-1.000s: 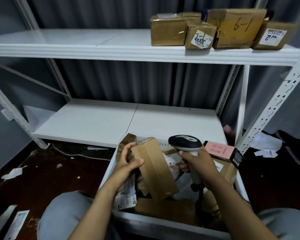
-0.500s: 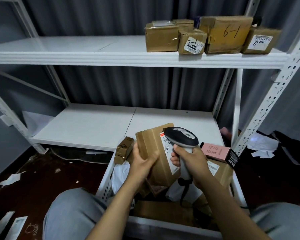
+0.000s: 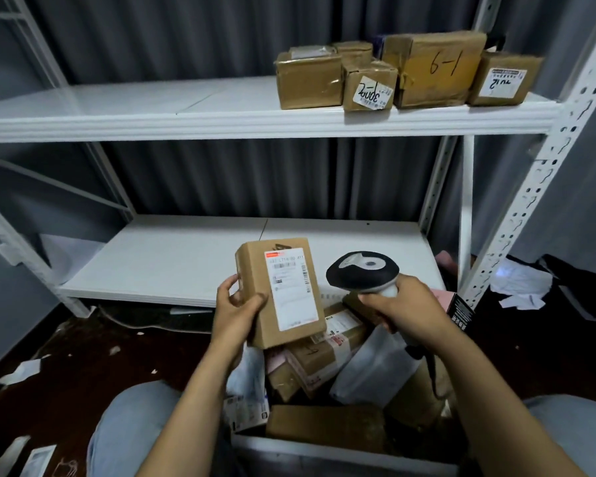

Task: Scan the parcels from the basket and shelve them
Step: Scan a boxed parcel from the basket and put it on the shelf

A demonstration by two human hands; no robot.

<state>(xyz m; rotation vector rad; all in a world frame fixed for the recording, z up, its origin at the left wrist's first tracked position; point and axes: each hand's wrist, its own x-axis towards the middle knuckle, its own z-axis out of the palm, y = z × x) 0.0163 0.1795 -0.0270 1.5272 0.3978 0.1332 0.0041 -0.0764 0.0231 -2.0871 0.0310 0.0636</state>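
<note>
Head view: the left hand (image 3: 236, 313) grips a small brown parcel (image 3: 252, 304) by its lower left edge, thumb on the front face and fingers curled round the side. The parcel stands nearly upright above the basket (image 3: 341, 456), its white shipping label (image 3: 291, 287) turned toward the camera. The right hand (image 3: 405, 313) is wrapped round the handle of a barcode scanner (image 3: 362, 271), whose dark head sits just right of the parcel, not touching it.

Below both hands the basket holds a heap of brown parcels (image 3: 324, 356) and a white plastic mailer (image 3: 372, 366) leaning among them. A pink box (image 3: 443, 297) shows behind the right wrist.

The lower shelf (image 3: 172, 259) runs behind the held parcel. On the right end of the upper shelf (image 3: 186, 108) stand shelved cartons close together, among them one marked "6-1" (image 3: 434, 68) and a smaller one (image 3: 369, 86) with a handwritten label. Paper scraps (image 3: 21, 370) lie on the dark floor (image 3: 83, 339).
</note>
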